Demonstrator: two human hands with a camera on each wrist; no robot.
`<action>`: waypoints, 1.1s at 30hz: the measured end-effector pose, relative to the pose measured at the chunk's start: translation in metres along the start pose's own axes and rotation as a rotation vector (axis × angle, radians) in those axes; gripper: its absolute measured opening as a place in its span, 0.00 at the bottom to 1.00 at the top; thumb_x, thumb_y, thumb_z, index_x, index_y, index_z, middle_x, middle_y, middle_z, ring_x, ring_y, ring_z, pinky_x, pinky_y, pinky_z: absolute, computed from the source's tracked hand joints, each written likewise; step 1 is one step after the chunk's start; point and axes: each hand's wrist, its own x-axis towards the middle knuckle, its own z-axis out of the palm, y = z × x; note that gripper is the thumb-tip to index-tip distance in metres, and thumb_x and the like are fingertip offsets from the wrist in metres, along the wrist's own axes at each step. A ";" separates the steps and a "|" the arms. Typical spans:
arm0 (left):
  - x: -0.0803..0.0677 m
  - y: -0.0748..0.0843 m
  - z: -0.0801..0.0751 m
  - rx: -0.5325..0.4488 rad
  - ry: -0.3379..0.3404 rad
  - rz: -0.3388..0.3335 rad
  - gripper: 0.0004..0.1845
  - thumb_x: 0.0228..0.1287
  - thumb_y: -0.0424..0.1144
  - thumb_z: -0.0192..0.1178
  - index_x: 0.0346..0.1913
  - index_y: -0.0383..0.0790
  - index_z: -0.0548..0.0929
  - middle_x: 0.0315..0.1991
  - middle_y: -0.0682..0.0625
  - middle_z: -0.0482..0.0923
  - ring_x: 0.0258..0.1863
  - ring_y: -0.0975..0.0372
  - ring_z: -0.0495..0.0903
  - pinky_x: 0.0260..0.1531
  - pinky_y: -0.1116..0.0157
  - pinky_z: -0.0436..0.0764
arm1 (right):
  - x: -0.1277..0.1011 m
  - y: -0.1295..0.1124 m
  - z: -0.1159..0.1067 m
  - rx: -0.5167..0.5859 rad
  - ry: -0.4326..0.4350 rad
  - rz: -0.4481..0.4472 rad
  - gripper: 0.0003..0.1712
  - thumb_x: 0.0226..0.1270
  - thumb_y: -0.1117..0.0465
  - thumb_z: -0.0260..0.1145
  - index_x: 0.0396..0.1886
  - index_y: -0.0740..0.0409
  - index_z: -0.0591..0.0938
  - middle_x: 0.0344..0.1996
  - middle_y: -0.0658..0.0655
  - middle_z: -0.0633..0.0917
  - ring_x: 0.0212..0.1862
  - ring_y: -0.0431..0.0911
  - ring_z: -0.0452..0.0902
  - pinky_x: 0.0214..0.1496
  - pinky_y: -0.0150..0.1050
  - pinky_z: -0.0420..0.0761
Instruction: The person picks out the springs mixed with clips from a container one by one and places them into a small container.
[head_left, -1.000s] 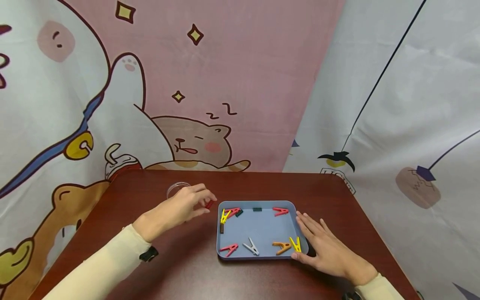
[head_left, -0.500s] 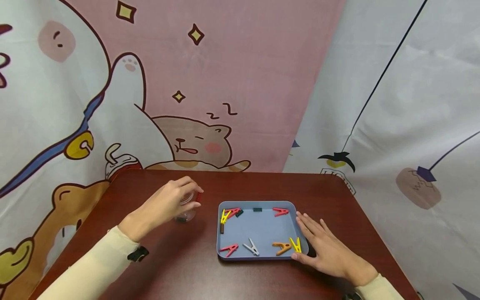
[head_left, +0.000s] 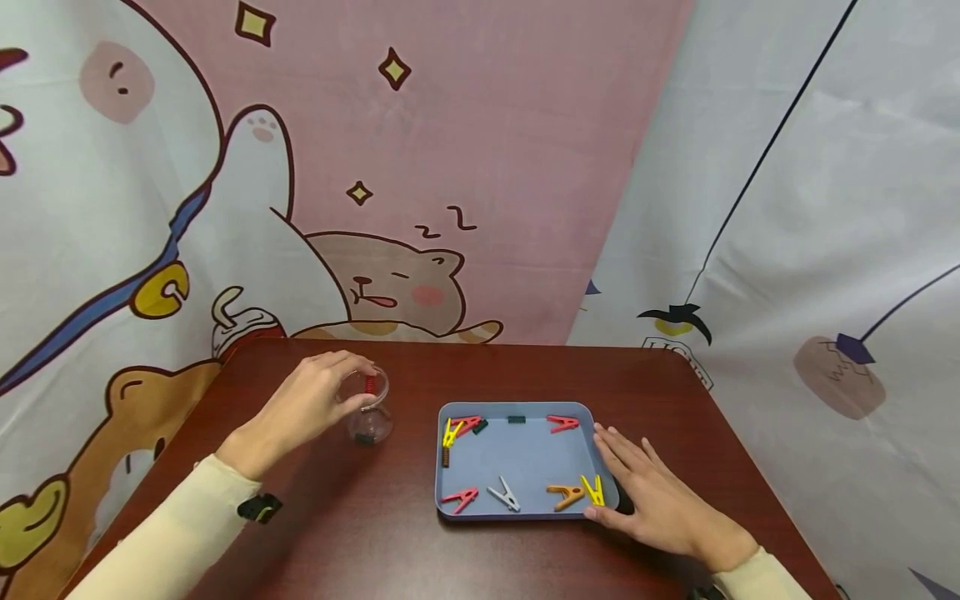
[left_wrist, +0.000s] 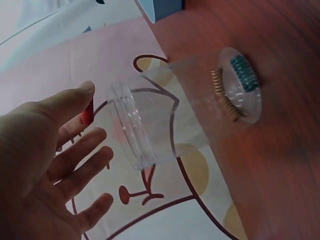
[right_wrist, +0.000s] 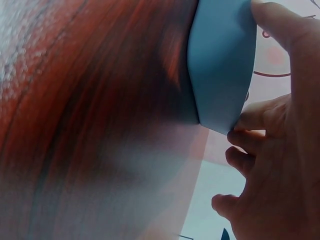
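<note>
1. Two springs already sit in the clear cup [head_left: 369, 408] on the bench [head_left: 360, 533]; left hand [head_left: 303, 408] pinches a red spring [head_left: 370, 385] at its rim.
2. Plenty left in the blue tray [head_left: 525, 458]: two dark springs, clips; right hand [head_left: 660, 504] lies flat, steadying it.

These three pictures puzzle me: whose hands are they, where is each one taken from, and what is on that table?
No machine here: a person works with two bare hands and wears three cameras. The wide picture comes from the head, looking down at a dark red table. The other two come from the wrists, so each shows its own hand very close.

The left hand pinches a small red spring at the mouth of a clear plastic cup. The left wrist view shows a green spring and a brownish one at the cup's bottom.

The right hand lies flat against the right edge of a blue tray. In the tray lie small coloured clips and a few more springs.
</note>
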 end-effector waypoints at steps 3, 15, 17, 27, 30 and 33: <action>-0.004 -0.005 0.000 -0.022 -0.025 -0.063 0.21 0.67 0.42 0.88 0.58 0.40 0.94 0.56 0.46 0.96 0.52 0.52 0.95 0.53 0.48 0.94 | 0.000 0.000 0.000 -0.002 0.000 0.000 0.68 0.73 0.18 0.70 0.96 0.56 0.63 0.97 0.55 0.61 0.96 0.66 0.55 0.86 0.33 0.17; -0.012 -0.015 -0.003 -0.127 -0.114 -0.225 0.19 0.71 0.43 0.85 0.59 0.41 0.94 0.66 0.38 0.93 0.62 0.42 0.94 0.63 0.37 0.91 | 0.000 -0.002 -0.001 0.000 0.006 -0.004 0.67 0.74 0.19 0.71 0.96 0.56 0.64 0.97 0.55 0.62 0.96 0.66 0.56 0.89 0.37 0.20; -0.012 -0.015 -0.002 -0.127 -0.113 -0.227 0.19 0.71 0.43 0.85 0.59 0.41 0.94 0.66 0.38 0.93 0.62 0.42 0.93 0.64 0.37 0.91 | 0.000 -0.002 -0.001 -0.002 0.008 -0.005 0.67 0.74 0.19 0.71 0.96 0.56 0.64 0.96 0.56 0.62 0.95 0.66 0.56 0.86 0.32 0.18; -0.010 -0.015 -0.001 -0.138 -0.102 -0.218 0.17 0.70 0.43 0.86 0.56 0.43 0.95 0.67 0.37 0.93 0.63 0.41 0.93 0.64 0.36 0.90 | -0.001 0.000 0.003 -0.005 0.016 -0.008 0.67 0.74 0.19 0.71 0.96 0.56 0.64 0.96 0.55 0.62 0.95 0.66 0.57 0.95 0.50 0.27; -0.010 -0.015 -0.002 -0.143 -0.103 -0.222 0.16 0.70 0.43 0.86 0.55 0.43 0.95 0.66 0.37 0.93 0.63 0.41 0.93 0.64 0.36 0.90 | -0.001 0.000 0.002 -0.009 0.020 -0.014 0.68 0.74 0.19 0.71 0.96 0.57 0.64 0.96 0.56 0.62 0.95 0.67 0.57 0.89 0.35 0.19; -0.009 -0.015 -0.002 -0.148 -0.109 -0.227 0.17 0.70 0.43 0.86 0.56 0.43 0.95 0.66 0.37 0.93 0.63 0.41 0.93 0.64 0.36 0.90 | -0.001 0.000 0.002 -0.009 0.020 -0.016 0.68 0.74 0.18 0.70 0.96 0.57 0.64 0.96 0.56 0.62 0.95 0.67 0.57 0.82 0.25 0.15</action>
